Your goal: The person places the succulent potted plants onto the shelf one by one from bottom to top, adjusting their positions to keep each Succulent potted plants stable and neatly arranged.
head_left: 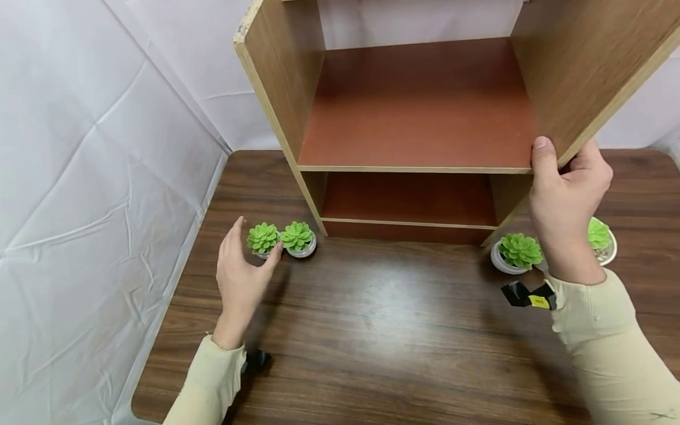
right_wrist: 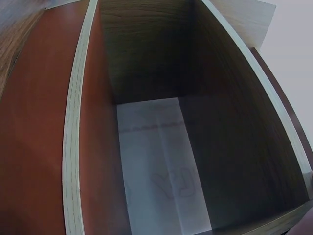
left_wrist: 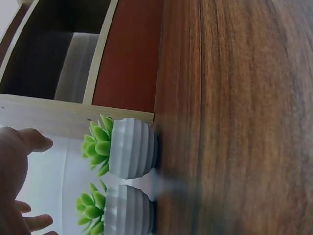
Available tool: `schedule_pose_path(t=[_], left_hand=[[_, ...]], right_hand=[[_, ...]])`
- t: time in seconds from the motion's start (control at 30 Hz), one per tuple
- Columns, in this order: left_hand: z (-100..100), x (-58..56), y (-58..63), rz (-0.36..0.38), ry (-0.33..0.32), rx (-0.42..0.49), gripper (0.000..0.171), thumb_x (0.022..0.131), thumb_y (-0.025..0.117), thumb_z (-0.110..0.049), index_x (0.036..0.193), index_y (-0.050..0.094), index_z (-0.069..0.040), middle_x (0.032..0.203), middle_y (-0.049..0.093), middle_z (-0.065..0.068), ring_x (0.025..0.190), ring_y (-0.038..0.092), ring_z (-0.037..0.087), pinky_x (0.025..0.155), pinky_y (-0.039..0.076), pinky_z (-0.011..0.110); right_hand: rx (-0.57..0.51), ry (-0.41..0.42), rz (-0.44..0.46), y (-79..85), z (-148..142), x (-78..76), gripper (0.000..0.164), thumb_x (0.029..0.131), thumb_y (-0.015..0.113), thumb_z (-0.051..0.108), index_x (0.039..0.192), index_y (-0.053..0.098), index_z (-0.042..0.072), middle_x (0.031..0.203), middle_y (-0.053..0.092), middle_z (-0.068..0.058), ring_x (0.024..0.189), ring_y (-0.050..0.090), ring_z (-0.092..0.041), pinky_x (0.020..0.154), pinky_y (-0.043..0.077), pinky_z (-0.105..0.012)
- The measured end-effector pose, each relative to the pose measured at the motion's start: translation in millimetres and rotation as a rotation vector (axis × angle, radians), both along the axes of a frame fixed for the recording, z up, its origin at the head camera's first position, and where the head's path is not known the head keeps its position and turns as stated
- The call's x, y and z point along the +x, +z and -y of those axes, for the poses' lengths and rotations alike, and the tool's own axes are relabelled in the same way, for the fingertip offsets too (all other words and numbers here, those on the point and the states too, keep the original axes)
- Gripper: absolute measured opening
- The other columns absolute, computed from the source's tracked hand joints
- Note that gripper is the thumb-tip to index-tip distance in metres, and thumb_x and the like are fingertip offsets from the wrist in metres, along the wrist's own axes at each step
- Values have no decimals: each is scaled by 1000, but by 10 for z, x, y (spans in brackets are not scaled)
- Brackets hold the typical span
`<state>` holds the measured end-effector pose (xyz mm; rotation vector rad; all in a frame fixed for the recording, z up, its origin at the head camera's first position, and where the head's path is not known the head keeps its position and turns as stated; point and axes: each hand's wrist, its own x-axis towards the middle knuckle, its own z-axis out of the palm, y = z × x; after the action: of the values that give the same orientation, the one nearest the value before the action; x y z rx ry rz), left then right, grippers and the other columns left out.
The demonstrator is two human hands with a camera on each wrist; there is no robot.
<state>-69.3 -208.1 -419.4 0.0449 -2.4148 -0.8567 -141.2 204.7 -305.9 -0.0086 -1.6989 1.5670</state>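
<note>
A wooden shelf unit [head_left: 419,106] with reddish-brown boards stands on the table. My right hand [head_left: 571,200] grips its right side panel, the thumb inside at the middle board and the fingers round the outer side. The right wrist view looks into a compartment [right_wrist: 156,161] of the unit. At the unit's left foot are two small potted succulents, one nearer the unit [head_left: 298,237] and one farther left [head_left: 262,238]. My left hand [head_left: 240,280] hovers beside them, thumb and fingers spread. In the left wrist view it stays apart from both ribbed pots [left_wrist: 131,148].
Right of the unit are two more potted succulents, one near its foot [head_left: 517,252] and one in a white pot [head_left: 600,239] partly behind my right arm. The dark wood table [head_left: 382,330] lies in front. White sheeting [head_left: 79,147] hangs along the left and back.
</note>
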Motion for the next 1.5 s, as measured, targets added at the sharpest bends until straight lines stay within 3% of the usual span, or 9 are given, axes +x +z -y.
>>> schedule_pose_path(t=[0.17,0.3,0.53,0.7,0.83,0.93,1.07,1.13,1.5], left_hand=[[22,28,-41,99,27,53,83,81,79,-28,150,38,-7,145,44,15,132,39,34,100,35,55],[59,39,-62,196,12,117,88,80,80,-24,152,32,-8,147,39,16,133,36,35,101,33,56],[143,-4,-103,315,-52,446,102,79,82,-9,156,15,-8,150,32,15,136,33,31,105,33,45],[159,-10,-114,343,-64,504,108,78,82,-7,157,9,-12,153,29,14,139,28,24,107,32,42],[82,16,64,370,-89,571,107,78,80,1,156,7,-5,153,26,18,141,25,28,109,28,44],[91,4,83,392,-100,602,105,77,80,4,155,9,-2,154,26,20,141,24,30,111,26,43],[230,-62,-156,424,-111,606,108,75,85,-1,156,14,-6,156,26,13,142,24,23,111,26,37],[272,-74,-220,446,-106,603,107,74,86,-2,155,17,-5,156,27,12,141,26,22,110,27,34],[379,-82,-260,503,-100,672,90,73,85,2,148,35,-2,145,42,14,129,44,25,103,39,36]], right_hand=[[-28,21,45,17,20,35,19,91,57,-1,103,71,-3,90,70,-11,81,66,-15,72,47,-23],[-83,54,68,8,20,70,21,91,56,-1,106,70,-4,92,69,-12,83,65,-17,75,46,-24],[-163,121,22,-40,3,65,22,92,56,1,109,69,-4,98,68,-16,91,65,-21,81,47,-26],[-132,111,-15,-66,-16,58,21,92,55,1,107,70,-4,95,68,-16,89,65,-22,80,48,-27],[-108,98,-34,-72,-28,50,20,93,56,1,106,70,-3,94,68,-18,87,65,-23,78,48,-27],[-132,105,-44,-78,-24,58,19,92,56,0,104,70,-4,92,68,-17,85,65,-22,77,47,-27],[-156,112,-62,-96,-13,74,18,92,56,0,102,70,-5,90,68,-17,83,65,-21,76,47,-27],[-167,116,-74,-102,-4,79,18,92,56,-1,102,70,-5,90,68,-17,82,65,-21,76,48,-27],[-179,127,-102,-60,53,113,19,91,55,-2,102,70,-6,90,68,-19,83,65,-22,76,48,-28]])
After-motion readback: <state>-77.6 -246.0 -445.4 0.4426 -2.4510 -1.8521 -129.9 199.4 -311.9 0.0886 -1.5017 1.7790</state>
